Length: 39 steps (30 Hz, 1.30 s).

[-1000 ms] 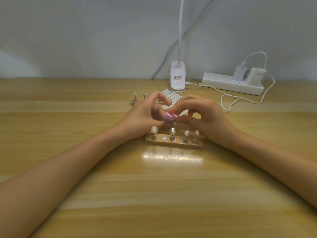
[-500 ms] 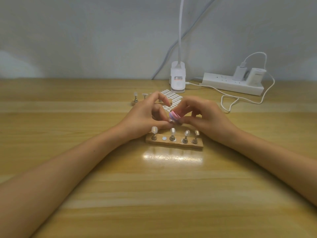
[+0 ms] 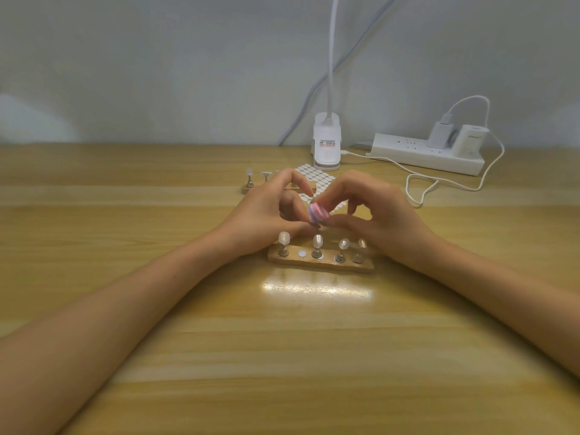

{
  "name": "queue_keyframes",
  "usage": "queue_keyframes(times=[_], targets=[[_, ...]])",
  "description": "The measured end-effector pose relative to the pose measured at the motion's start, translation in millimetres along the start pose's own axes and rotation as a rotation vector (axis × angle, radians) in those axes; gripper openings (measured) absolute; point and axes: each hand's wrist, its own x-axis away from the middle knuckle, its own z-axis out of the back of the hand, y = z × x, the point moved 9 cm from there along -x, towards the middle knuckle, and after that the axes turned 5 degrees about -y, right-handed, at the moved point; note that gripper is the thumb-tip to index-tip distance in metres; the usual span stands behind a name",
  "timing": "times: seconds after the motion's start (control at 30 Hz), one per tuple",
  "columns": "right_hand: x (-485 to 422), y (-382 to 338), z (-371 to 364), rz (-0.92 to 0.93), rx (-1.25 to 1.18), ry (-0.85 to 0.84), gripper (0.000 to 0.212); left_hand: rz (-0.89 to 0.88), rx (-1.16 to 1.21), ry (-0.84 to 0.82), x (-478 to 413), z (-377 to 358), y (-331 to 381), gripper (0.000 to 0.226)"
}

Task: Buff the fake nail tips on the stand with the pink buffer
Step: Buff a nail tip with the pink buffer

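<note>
A wooden stand (image 3: 320,264) lies in the middle of the table with several pale nail tips on metal pegs, such as one nail tip (image 3: 284,238) at the left and another nail tip (image 3: 317,240) beside it. One peg place (image 3: 302,254) on the stand shows only a white dot. Just behind the stand, my right hand (image 3: 383,215) pinches the pink buffer (image 3: 317,212) by its edge. My left hand (image 3: 266,215) has thumb and fingers curled in under the buffer and seems to pinch a small nail tip piece, mostly hidden.
Behind my hands lie a white dotted sticker sheet (image 3: 317,177) and two spare metal pegs (image 3: 250,178). A white lamp base (image 3: 326,146) stands at the back. A power strip (image 3: 430,153) with plugs and a looping cable (image 3: 420,189) lie at the back right.
The buffer has tipped from lying flat to standing more on edge and has shifted slightly against my left fingertips. Both hands stay just behind the stand.
</note>
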Motion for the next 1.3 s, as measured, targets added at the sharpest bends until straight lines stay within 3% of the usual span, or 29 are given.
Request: queue_keyframes(times=[1.3], targets=[[-0.5,4.0,1.0,-0.039,-0.003,0.005,0.012,-0.008,-0.028,0.002,-0.8,0.1,-0.5,0.042]])
